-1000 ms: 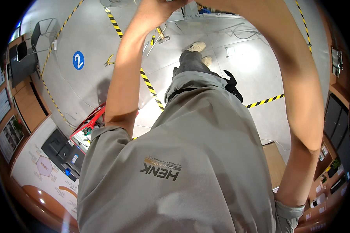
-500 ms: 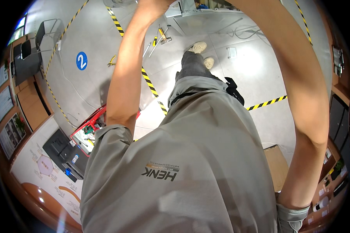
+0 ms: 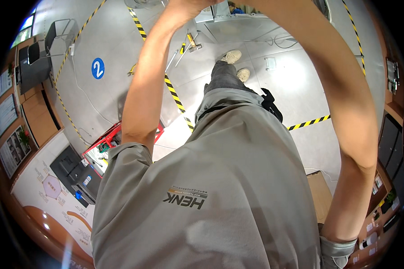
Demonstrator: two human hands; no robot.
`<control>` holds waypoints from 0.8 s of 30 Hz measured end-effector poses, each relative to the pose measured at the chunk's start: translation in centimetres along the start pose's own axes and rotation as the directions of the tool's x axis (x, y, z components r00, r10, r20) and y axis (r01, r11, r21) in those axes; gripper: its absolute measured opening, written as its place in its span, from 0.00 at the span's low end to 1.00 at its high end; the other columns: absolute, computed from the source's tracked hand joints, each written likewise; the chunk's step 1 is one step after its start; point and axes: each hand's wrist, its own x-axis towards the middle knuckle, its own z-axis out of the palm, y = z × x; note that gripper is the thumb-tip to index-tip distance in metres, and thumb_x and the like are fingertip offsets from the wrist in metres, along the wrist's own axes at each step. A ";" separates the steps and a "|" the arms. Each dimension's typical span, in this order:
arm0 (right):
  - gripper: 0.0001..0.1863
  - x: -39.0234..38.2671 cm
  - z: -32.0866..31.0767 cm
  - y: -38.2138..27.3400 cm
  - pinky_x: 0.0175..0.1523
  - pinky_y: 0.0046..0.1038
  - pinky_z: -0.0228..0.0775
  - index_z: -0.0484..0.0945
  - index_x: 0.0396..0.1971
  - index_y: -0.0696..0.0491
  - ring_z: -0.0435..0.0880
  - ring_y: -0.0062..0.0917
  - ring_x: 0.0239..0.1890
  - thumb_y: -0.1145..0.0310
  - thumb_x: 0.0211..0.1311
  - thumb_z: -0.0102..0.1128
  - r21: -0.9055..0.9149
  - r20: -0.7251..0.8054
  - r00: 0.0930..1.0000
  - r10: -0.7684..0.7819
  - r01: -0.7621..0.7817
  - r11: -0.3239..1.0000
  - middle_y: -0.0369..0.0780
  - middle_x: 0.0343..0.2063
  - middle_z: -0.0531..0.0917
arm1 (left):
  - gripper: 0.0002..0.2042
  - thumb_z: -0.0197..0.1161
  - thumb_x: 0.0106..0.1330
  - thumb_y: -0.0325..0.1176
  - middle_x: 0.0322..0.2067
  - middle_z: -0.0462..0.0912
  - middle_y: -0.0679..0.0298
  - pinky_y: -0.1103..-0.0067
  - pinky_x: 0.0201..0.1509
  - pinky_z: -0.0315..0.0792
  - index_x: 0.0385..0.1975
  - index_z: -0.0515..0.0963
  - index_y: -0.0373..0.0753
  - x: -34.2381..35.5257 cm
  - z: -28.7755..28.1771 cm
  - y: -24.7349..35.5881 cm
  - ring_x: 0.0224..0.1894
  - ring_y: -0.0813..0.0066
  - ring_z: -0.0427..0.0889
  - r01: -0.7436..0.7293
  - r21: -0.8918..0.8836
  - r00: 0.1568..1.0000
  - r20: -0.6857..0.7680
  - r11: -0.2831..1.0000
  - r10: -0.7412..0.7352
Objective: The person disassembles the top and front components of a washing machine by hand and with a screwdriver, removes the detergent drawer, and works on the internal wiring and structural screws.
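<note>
Both of my arms reach up to the top edge of the picture. My left hand shows only its wrist and back there, with the fingers cut off. My right forearm curves in from the right toward the same spot, and its hand lies at or past the edge. What either hand touches is out of sight. Just beyond them stands a pale grey metal cabinet or machine, with an opening that has something blue inside. On the floor below lie a hammer, a yellow-handled screwdriver and a metal rod.
Yellow pliers lie left of my left forearm. A red-edged tool case sits at my left elbow, beside a black case. Loose cable and a small clear piece are on the floor. Striped tape crosses it.
The view has shifted a little, so floor things sit slightly lower and more of the machine shows. My left hand is slightly farther right; both arms stay raised.
</note>
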 end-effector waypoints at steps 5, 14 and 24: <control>0.09 -0.9 -0.2 0.1 0.41 0.35 0.75 0.84 0.28 0.53 0.85 0.36 0.37 0.64 0.53 0.60 0.094 -0.054 0.998 -0.033 0.038 0.995 0.44 0.30 0.85 | 0.17 0.59 0.57 0.17 0.39 0.81 0.67 0.81 0.51 0.70 0.48 0.75 0.34 -0.4 0.6 1.9 0.44 0.79 0.78 0.079 -0.074 0.996 0.040 0.994 -0.076; 0.10 -1.0 0.2 0.5 0.40 0.36 0.75 0.83 0.27 0.54 0.84 0.38 0.36 0.64 0.54 0.60 0.147 -0.055 0.997 -0.061 0.069 0.987 0.44 0.30 0.85 | 0.11 0.60 0.58 0.19 0.42 0.82 0.64 0.79 0.51 0.71 0.42 0.79 0.32 -0.4 0.7 0.6 0.44 0.77 0.79 0.055 -0.072 0.997 0.059 0.996 -0.051; 0.12 -0.5 0.5 0.2 0.40 0.36 0.76 0.84 0.29 0.55 0.84 0.40 0.35 0.63 0.55 0.58 0.008 0.022 1.000 0.007 -0.007 1.000 0.45 0.29 0.85 | 0.11 0.61 0.59 0.20 0.40 0.83 0.65 0.79 0.49 0.71 0.42 0.79 0.33 -0.1 1.0 -0.5 0.43 0.78 0.79 0.054 -0.025 0.991 0.124 0.998 -0.050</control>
